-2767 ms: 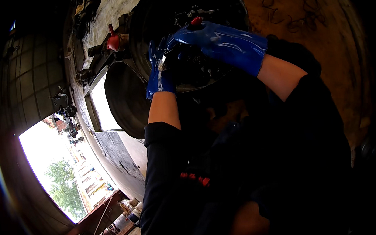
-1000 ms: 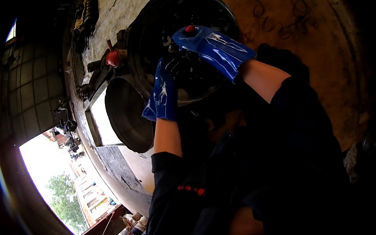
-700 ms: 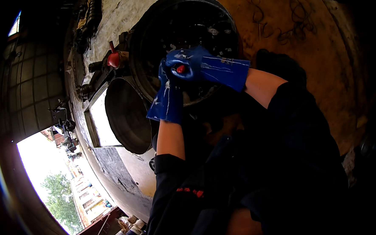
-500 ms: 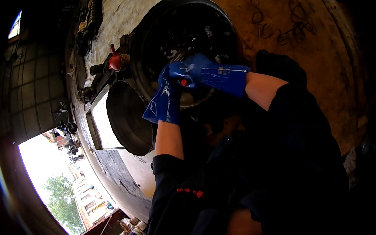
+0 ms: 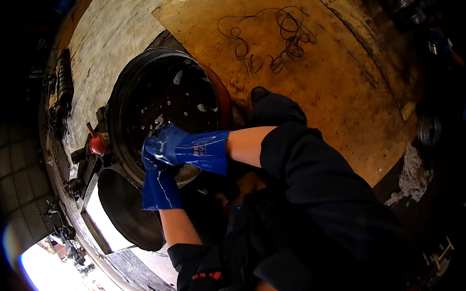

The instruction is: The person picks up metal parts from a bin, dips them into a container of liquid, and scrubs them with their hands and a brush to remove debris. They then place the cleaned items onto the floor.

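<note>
Head view: The person is leaning over a large black tub (image 5: 156, 97) that is standing on a pale stone floor (image 5: 116, 30). White flecks of foam are clinging to the tub's dark inner wall. Both hands are wearing blue rubber gloves and are meeting at the tub's near rim.

The right hand (image 5: 164, 146) is reaching in from the right, its glove cuff ending at a bare forearm and a dark sleeve. Its fingers are curling down over the rim area; whether they are clamping anything cannot be told, because the palm is facing away.

The left hand (image 5: 153, 173) is coming up from below, directly under the right hand and touching it. Its fingers are hidden behind the right glove, so its grip cannot be told either.

The tub is lying just beyond and above both hands, its rim passing under them.

A second dark round basin (image 5: 125, 209) is sitting just below-left of the tub, near the left forearm. A red funnel (image 5: 96, 143) is standing at the tub's left edge. A loose tangle of thin wire (image 5: 275, 38) is lying on a yellow-brown board (image 5: 346, 87), well apart from the hands.
</note>
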A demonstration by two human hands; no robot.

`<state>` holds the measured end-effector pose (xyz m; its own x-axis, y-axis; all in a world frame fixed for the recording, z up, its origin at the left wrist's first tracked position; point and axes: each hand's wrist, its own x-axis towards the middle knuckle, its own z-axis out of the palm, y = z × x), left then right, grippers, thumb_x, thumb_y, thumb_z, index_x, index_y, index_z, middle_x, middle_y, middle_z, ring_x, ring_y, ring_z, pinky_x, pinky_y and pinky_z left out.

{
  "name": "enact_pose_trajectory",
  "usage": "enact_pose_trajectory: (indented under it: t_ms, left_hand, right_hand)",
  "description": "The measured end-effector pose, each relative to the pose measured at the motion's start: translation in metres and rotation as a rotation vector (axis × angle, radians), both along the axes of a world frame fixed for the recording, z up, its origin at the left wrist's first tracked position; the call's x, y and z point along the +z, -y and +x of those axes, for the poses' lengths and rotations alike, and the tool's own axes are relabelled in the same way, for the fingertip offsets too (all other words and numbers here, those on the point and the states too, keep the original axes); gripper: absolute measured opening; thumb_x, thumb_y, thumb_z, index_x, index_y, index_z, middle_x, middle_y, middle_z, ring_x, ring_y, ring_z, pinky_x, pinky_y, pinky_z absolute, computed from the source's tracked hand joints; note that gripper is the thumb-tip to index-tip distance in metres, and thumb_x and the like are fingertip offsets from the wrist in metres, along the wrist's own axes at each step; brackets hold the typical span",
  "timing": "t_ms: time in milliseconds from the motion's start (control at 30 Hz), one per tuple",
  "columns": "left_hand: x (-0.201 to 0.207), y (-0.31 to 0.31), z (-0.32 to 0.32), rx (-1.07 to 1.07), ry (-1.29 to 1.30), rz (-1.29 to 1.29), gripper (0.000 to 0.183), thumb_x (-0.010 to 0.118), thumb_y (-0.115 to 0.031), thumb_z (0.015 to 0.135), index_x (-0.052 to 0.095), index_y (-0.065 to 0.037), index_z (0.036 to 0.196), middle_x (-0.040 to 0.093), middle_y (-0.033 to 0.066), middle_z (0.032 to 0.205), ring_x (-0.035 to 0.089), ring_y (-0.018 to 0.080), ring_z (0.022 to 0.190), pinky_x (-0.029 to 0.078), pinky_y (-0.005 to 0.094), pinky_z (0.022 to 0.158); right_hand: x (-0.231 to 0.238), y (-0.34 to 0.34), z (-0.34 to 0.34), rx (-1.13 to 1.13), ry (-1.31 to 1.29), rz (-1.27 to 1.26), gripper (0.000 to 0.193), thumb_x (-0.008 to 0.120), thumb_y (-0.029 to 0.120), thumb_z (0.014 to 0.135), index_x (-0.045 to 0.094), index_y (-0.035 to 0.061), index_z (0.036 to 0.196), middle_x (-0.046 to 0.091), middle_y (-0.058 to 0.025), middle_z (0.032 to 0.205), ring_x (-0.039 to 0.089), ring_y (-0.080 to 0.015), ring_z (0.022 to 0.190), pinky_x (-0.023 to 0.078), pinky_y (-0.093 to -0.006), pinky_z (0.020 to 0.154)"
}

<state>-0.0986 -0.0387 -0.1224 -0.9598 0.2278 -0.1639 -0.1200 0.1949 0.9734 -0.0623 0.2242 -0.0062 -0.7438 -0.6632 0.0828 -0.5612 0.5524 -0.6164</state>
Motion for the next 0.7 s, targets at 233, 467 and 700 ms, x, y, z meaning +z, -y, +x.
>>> enact_pose_trajectory:
  t_ms: [233, 467, 700]
  left_hand:
    - [0.078, -0.064, 0.010, 0.526, 0.739, 0.125, 0.039, 0.054, -0.035, 0.105, 0.065, -0.003, 0.125, 0.073, 0.0160, 0.115, 0.070, 0.0339, 0.094, 0.052, 0.0421, 0.075]
    - [0.160, -0.112, 0.014, 0.714, -0.150, -0.034, 0.016, 0.059, -0.021, 0.105, 0.056, -0.005, 0.103, 0.057, 0.0015, 0.079, 0.059, 0.0120, 0.069, 0.046, 0.0243, 0.060]
    - [0.168, -0.068, 0.017, 0.349, 0.090, -0.390, 0.029, 0.061, -0.030, 0.100, 0.059, -0.002, 0.109, 0.069, 0.0093, 0.089, 0.064, 0.0169, 0.072, 0.051, 0.0304, 0.066]
  right_hand:
    - [-0.007, -0.063, -0.027, -0.452, -0.236, -0.378, 0.023, 0.064, 0.031, 0.092, 0.075, 0.0134, 0.102, 0.074, -0.0095, 0.103, 0.073, -0.0283, 0.097, 0.060, -0.0391, 0.083]
    - [-0.074, -0.103, -0.091, -0.495, 0.382, -0.988, 0.020, 0.057, 0.013, 0.097, 0.069, 0.0054, 0.111, 0.072, -0.0087, 0.091, 0.069, -0.0171, 0.080, 0.057, -0.0277, 0.077]
    - [-0.003, -0.074, -0.050, -0.635, 0.299, -0.406, 0.022, 0.061, 0.018, 0.098, 0.071, 0.0087, 0.115, 0.072, -0.0060, 0.092, 0.068, -0.0120, 0.082, 0.057, -0.0258, 0.081]
